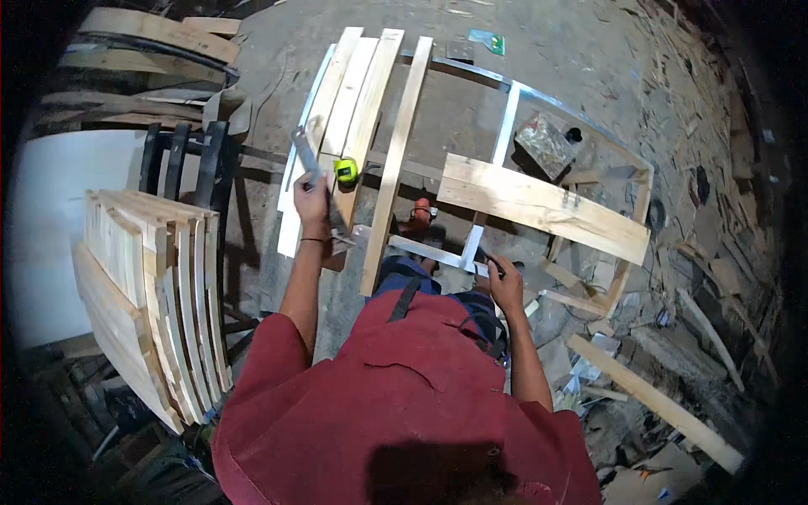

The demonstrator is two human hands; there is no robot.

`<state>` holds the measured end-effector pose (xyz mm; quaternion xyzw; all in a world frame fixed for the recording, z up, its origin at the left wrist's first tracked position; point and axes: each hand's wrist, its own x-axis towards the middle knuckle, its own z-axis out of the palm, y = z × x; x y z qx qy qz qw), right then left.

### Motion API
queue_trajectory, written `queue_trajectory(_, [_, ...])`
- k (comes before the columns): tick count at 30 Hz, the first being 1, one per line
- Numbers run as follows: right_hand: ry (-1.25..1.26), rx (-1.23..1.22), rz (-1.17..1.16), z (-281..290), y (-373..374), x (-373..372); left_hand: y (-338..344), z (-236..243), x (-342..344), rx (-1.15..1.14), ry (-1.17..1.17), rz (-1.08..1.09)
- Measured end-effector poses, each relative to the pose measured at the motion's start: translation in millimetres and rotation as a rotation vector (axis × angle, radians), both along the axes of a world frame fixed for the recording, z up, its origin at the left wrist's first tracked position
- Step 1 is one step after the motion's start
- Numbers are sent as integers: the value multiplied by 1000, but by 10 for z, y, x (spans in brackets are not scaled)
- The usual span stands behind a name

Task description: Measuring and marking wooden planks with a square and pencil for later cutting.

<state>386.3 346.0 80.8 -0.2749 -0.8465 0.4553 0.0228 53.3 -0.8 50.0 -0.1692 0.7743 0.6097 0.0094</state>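
Note:
My left hand (pixel 311 202) is closed round a flat grey metal straightedge (pixel 305 151), which slants over pale wooden boards (pixel 343 101) laid side by side. Just right of that hand, a yellow-green tape measure (pixel 346 172) rests on the boards. A long narrow wooden strip (pixel 397 168) lies apart from them, farther right. My right hand (pixel 507 288) is low beside the near end of a metal frame (pixel 431 252), its fingers curled on a small dark slender thing (pixel 492 263) whose kind I cannot make out.
A wide plank (pixel 547 206) lies across the frame's right part. An orange-red tool (pixel 421 212) is under the frame. Stacked cut boards (pixel 160 295) stand at left, near a white panel (pixel 59 227). Scrap wood (pixel 656 404) litters the floor at right.

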Motion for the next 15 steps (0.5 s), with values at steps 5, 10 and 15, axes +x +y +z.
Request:
queue_trajectory(5, [-13,-58,56,-25,-47,-70,-519,-319,-27,-239,-86,88])
queue_trajectory(10, [4,-16,47,107,60,-41,-278,-336,214,-1201,-121,-70])
queue_trajectory(15, [21,21,-189,212,344,342,645,-213,475,-736,315,-421])
